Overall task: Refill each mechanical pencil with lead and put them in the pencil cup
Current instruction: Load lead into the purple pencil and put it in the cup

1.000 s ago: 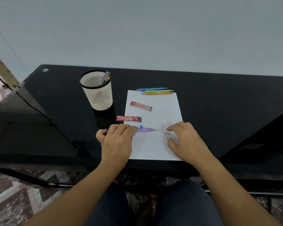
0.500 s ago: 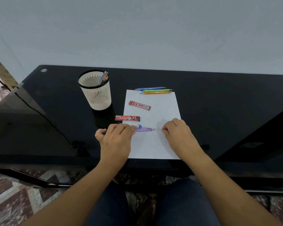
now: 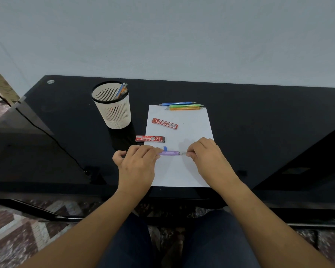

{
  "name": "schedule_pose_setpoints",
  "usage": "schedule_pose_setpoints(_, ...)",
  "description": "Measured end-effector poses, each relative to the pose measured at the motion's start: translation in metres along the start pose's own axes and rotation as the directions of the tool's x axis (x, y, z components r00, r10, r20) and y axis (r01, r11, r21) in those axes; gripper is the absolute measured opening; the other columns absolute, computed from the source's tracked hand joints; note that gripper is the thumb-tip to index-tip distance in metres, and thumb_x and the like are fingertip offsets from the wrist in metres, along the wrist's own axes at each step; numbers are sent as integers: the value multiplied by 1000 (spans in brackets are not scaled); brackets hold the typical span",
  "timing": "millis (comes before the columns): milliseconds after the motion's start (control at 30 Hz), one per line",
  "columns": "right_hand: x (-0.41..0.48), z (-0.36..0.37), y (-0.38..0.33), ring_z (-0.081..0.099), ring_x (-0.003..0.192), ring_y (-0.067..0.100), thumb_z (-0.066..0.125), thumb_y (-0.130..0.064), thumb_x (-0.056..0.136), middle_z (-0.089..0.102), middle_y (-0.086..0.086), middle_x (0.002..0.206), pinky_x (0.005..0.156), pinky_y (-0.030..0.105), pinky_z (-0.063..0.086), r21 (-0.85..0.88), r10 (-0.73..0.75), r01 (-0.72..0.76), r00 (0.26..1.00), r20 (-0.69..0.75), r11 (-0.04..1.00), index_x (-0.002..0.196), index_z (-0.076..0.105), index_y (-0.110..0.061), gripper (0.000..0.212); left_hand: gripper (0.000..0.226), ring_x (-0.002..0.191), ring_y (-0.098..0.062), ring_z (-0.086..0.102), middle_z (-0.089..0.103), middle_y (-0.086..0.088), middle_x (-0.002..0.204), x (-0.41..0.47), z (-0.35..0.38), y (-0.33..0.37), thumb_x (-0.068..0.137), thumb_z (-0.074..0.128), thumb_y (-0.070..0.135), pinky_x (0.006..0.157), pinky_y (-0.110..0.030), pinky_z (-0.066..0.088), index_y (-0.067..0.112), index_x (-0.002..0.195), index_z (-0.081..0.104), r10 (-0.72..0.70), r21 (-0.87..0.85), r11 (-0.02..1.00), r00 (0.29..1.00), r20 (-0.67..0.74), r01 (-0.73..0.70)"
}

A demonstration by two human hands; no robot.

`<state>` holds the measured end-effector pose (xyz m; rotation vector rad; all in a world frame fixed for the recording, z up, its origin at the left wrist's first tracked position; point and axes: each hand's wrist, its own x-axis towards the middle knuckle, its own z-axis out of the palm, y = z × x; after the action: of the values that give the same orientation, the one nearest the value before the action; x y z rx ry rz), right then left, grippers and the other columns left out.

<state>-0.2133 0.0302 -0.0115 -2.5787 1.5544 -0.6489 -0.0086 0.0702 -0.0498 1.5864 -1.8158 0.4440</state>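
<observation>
Your left hand (image 3: 136, 167) has its fingers curled over the left end of the purple mechanical pencil (image 3: 169, 153), gripping it. The fingers of your right hand (image 3: 207, 157) are pinched together on its silvery right end, so the pencil spans sideways between both sets of fingers over the white paper (image 3: 182, 171). I cannot tell whether it touches the sheet. A small blue cap (image 3: 165, 148) lies just beyond your left fingers. One red lead case (image 3: 150, 138) sits a little past them, and a second lead case (image 3: 164, 123) lies farther on. Three loose pencils (image 3: 184, 106) lie at the paper's far edge, well beyond your fingers. The pencil cup (image 3: 114, 111), holding pencils, stands on the worktop (image 3: 259, 113) beyond your left fingers.
</observation>
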Motion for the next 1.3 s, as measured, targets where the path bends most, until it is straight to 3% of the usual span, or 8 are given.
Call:
schedule_pose_setpoints(333,1,-1,-3,48,88,16,57,-23,94,58,3,98,78,28,43,9,13,-13,999,48,1000,101,67,-12,16,15,93,-18,61,70,6,100,1,-1,0,89,63,22,84,-42,27,23,100,72,5,-14,1000,1000,11,-5)
schedule_pose_setpoints(467,0,-2,-5,49,75,16,71,-15,84,60,4,85,65,27,43,-36,-33,34,999,14,999,89,68,-12,7,16,95,-18,60,70,6,100,1,-1,0,89,63,22,84,-42,28,23,101,72,3,-7,1000,1000,16,-2)
schedule_pose_setpoints(600,-1,0,-6,44,67,13,78,-12,76,58,2,78,57,28,46,-49,-47,48,999,19,998,84,67,-13,13,15,94,-18,61,70,6,99,1,-1,1,90,61,24,83,-41,28,23,99,73,20,-17,1000,1000,-1,-20)
schedule_pose_setpoints(933,0,0,-11,51,85,19,64,-14,89,59,7,95,76,29,45,-10,-54,55,997,55,998,100,66,-9,12,18,92,-17,62,71,6,99,2,0,-1,91,58,27,83,-41,29,22,99,74,40,-48,998,999,21,-39)
schedule_pose_setpoints(1133,-2,1,-10,58,68,19,84,-3,67,62,4,75,61,27,52,34,-55,56,998,-5,998,82,69,-10,22,16,87,-17,63,71,6,95,3,0,-1,90,61,25,82,-39,28,22,97,74,59,-50,997,998,26,-58)
schedule_pose_setpoints(1200,-1,-3,-12,58,80,21,75,-9,80,63,5,88,73,31,55,47,-33,33,999,7,998,94,69,-9,16,19,87,-16,62,70,7,95,2,1,0,92,57,28,81,-40,28,22,97,74,43,-41,998,999,12,-43)
schedule_pose_setpoints(1300,-3,-2,-16,53,108,21,59,-23,93,59,4,120,93,32,43,104,1,-5,999,37,995,125,57,-14,34,23,86,-16,62,70,6,95,1,-1,2,94,53,30,81,-39,27,22,97,74,52,-23,998,999,-11,-52)
